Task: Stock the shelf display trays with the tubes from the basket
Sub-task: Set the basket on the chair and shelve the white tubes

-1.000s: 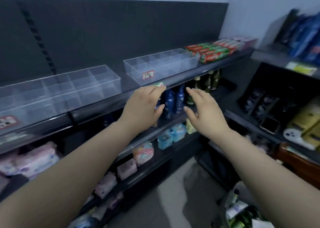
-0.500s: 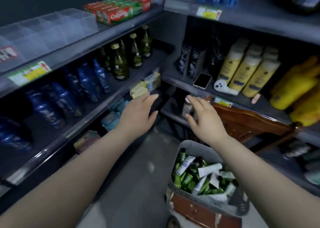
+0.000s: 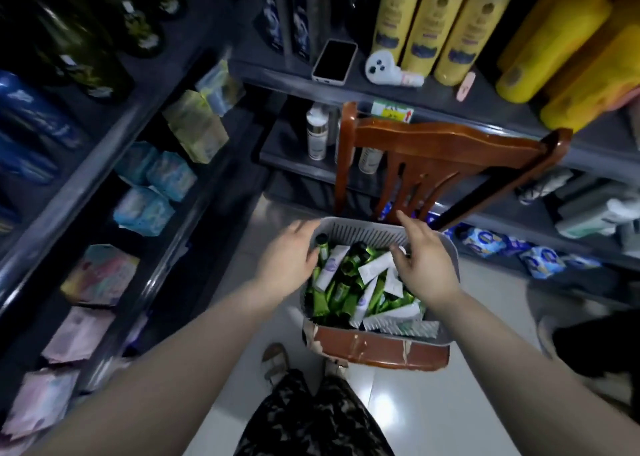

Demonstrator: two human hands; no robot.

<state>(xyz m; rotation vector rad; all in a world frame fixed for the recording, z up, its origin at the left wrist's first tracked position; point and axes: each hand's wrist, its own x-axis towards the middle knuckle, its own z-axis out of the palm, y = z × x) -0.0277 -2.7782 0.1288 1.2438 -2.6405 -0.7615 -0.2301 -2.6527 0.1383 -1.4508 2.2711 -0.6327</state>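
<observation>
A grey slatted basket (image 3: 360, 224) sits on the seat of a wooden chair (image 3: 446, 144) and holds several green tubes (image 3: 341, 291) and white tubes (image 3: 374, 267) in a loose heap. My left hand (image 3: 289, 256) hovers at the basket's left rim, fingers spread, beside an upright green tube with a black cap (image 3: 322, 246). Over the right half of the basket, my right hand (image 3: 424, 263) has its fingers spread, the fingertips down among the white tubes. Neither hand grips a tube. The clear display trays are out of view.
Dark shelves run along the left with blue and pink packs (image 3: 152, 192) and along the back with yellow bottles (image 3: 420, 23) and a phone (image 3: 334, 61). Pale tiled floor (image 3: 408, 407) lies under the chair. My sandalled foot (image 3: 275, 362) stands beside the chair seat.
The view swung down from the top shelf's trays to the basket on the chair. Both hands dropped from the shelf edge to the basket and now hover over the tubes.
</observation>
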